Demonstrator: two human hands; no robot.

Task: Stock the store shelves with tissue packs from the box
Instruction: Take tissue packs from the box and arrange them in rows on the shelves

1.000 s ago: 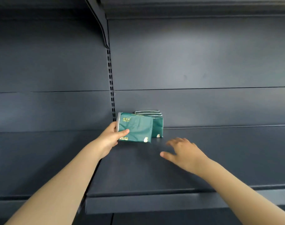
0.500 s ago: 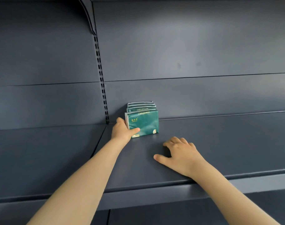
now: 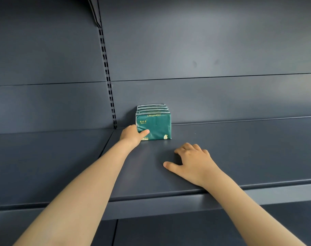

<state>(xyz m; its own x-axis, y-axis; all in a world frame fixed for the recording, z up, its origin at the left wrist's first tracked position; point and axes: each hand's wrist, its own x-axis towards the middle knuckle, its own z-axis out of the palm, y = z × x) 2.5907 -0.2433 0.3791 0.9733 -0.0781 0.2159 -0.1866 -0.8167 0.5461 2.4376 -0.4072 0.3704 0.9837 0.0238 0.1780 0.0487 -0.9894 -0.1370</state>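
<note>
My L hand point(image 3: 132, 134) grips front green tissue pack point(image 3: 156, 126) by its left edge, more packs point(image 3: 152, 108) behind; R hand point(image 3: 192, 162) rests loosely curled on shelf point(image 3: 239, 148), holding nothing.

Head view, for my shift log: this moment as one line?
left hand grips front tissue pack | pack row upright at shelf back | right hand rests on shelf, holding nothing

Dark blue-grey metal store shelving fills view. Back panel point(image 3: 204, 41) in horizontal sections, thin seams between. Slotted upright point(image 3: 106, 71) divides two bays. Bracket point(image 3: 95, 13) at top of upright, upper shelf mostly out of frame. Right shelf deck point(image 3: 248, 148) and left shelf deck point(image 3: 44, 157) level, front lip point(image 3: 168, 205) below. Two faint marks point(image 3: 194, 63) on panel, possibly scuffs. Soft, even light.
</note>
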